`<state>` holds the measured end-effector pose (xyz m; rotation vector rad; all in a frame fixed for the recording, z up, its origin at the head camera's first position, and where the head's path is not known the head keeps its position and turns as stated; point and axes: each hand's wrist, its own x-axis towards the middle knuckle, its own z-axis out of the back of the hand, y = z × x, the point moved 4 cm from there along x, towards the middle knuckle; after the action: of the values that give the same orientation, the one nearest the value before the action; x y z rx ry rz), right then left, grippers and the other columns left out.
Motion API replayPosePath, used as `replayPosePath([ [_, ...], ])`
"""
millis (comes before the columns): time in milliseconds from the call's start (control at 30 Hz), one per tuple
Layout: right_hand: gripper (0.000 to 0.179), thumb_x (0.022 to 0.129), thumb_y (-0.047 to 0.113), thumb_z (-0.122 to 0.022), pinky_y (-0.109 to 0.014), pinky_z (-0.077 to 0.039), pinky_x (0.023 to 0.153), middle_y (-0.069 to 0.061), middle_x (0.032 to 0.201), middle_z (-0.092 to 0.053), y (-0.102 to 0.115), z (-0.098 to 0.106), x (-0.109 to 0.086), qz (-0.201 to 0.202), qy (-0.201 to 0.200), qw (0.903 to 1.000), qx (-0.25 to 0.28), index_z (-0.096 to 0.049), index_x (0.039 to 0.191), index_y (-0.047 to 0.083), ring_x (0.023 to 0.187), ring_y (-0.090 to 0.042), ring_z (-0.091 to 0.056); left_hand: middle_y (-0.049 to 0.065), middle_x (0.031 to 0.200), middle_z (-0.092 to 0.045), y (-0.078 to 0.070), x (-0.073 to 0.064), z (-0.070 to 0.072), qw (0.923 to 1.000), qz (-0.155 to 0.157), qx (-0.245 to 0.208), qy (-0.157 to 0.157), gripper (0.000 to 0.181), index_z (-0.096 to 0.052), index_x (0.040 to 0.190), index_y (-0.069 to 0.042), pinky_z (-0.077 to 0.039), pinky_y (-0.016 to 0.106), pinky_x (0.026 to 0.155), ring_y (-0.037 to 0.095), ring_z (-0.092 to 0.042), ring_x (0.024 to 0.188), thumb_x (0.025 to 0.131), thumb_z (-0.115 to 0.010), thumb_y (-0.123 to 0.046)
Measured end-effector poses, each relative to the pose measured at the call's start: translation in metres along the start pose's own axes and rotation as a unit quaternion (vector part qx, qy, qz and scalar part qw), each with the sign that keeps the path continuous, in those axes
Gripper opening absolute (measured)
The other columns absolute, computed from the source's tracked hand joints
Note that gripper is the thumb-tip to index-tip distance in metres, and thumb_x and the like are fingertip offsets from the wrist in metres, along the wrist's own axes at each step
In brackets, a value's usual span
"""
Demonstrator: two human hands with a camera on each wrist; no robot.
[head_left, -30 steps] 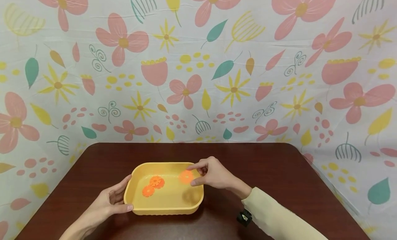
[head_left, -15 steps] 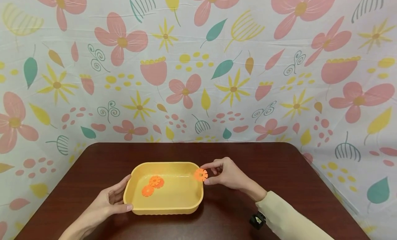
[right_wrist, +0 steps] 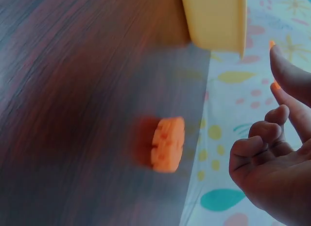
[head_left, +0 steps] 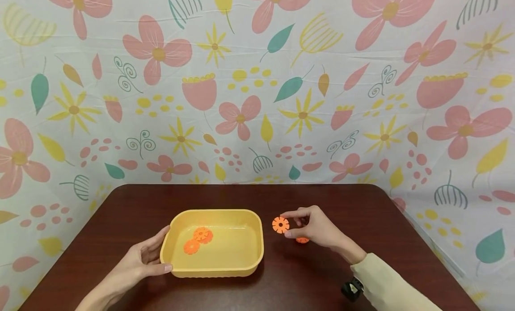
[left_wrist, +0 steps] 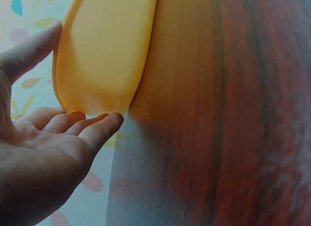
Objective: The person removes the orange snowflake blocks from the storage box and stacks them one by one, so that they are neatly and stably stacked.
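My left hand holds the left end of a shallow yellow tray, thumb at the near corner and fingers along its side. In the left wrist view, the fingertips touch the end wall of the tray. Inside the tray lie three orange slotted discs, two of them overlapping. To the tray's right, my right hand pinches another orange slotted disc upright between thumb and index finger. Below that hand, a stack of orange discs rests on the table, partly hidden by the hand in the head view.
A dark brown wooden table carries everything, its far edge close to a flower-patterned cloth. A small black device is worn at the right wrist, by the pale sleeve.
My right hand has carried the pinched disc out over the tray's right rim and farther right, above the table. The stack has come into view. My left hand keeps its hold on the tray.
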<state>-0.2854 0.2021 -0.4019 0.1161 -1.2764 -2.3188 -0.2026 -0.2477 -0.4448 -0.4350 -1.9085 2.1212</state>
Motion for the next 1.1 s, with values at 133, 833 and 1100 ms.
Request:
replayPosePath([
  [133, 0.039, 0.085, 0.015, -0.091, -0.025, -0.035, 0.057, -0.006, 0.078, -0.048, -0.010, 0.008, -0.008, -0.009, -0.010, 0.9999, -0.007, -0.080, 0.122, 0.011, 0.072, -0.018, -0.046, 0.020, 0.171, -0.017, 0.000, 0.000, 0.000, 1.0000, 0.002, 0.002, -0.001, 0.097, -0.012, 0.169, -0.004, -0.052, 0.031, 0.099, 0.025, -0.049, 0.142, 0.095, -0.075, -0.003],
  [833, 0.042, 0.086, 0.012, -0.089, -0.026, -0.032, 0.056, -0.001, 0.072, -0.045, -0.049, 0.029, -0.031, -0.042, -0.020, 0.9989, 0.001, -0.078, 0.124, 0.002, 0.067, -0.016, -0.042, 0.020, 0.172, -0.013, -0.001, -0.001, -0.001, 0.9999, 0.007, -0.008, 0.002, 0.097, -0.010, 0.169, -0.003, -0.052, 0.032, 0.100, 0.017, -0.051, 0.140, 0.097, -0.074, -0.003],
  [1100, 0.043, 0.085, 0.011, -0.089, -0.028, -0.031, 0.057, -0.002, 0.072, -0.045, -0.058, 0.030, -0.034, -0.061, -0.017, 0.9980, -0.004, -0.077, 0.125, 0.002, 0.068, -0.018, -0.042, 0.020, 0.172, -0.014, -0.003, -0.001, -0.002, 0.9999, 0.003, -0.008, 0.006, 0.097, -0.010, 0.169, -0.003, -0.053, 0.032, 0.100, 0.013, -0.053, 0.138, 0.096, -0.074, -0.002],
])
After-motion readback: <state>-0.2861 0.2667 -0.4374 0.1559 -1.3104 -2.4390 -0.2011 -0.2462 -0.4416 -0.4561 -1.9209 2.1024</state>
